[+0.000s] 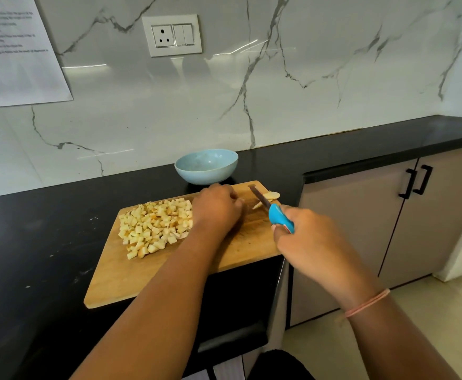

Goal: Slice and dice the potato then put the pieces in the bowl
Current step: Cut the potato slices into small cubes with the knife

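Wooden cutting board lies at the front edge of the desk, with diced potato pieces piled on its left half and a few slices at its far right corner. The right hand grips the blue-handled knife. The left hand rests curled on the board; whether it holds something I cannot tell. The bowl stands just behind the board.

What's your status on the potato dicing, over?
Right grip holds the knife, blade by the uncut slices. Left grip curled on the cutting board, contents hidden. Diced potato piled on board; bowl holds no pieces. Nothing in the way.
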Available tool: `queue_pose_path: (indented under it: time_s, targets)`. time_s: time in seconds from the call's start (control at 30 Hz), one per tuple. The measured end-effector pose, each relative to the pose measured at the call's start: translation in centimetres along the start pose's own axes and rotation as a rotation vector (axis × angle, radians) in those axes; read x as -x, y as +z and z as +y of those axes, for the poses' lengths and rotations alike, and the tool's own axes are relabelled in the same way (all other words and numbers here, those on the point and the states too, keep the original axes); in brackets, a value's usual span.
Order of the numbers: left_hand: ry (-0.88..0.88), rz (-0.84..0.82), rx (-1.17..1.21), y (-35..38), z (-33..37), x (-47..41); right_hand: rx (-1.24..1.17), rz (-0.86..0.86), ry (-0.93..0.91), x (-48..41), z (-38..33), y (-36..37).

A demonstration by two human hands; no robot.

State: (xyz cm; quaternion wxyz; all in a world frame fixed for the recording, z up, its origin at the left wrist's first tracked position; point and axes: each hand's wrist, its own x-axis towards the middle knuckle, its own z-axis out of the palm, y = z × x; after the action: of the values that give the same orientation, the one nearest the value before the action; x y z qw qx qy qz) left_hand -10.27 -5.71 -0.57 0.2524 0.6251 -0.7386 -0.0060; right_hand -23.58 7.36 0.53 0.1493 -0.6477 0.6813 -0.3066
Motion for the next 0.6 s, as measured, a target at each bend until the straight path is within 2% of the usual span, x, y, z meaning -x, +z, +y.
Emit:
queue_pose_path:
  time_s: [0.23,0.43,0.6]
  targets:
    - [0.069,-0.109,-0.044,2.2,2.8,-0.8,-0.027,0.044,0.010,-0.5,0.5,-1.1]
    - [0.072,-0.064,-0.122,2.1,1.2,-0.5,-0.024,0.049,0.011,-0.9,1.0,-0.7]
    - [0.037,-0.044,-0.108,0.7,-0.9,-0.1,0.037,-0.057,0.010,-1.4,-0.2,1.0]
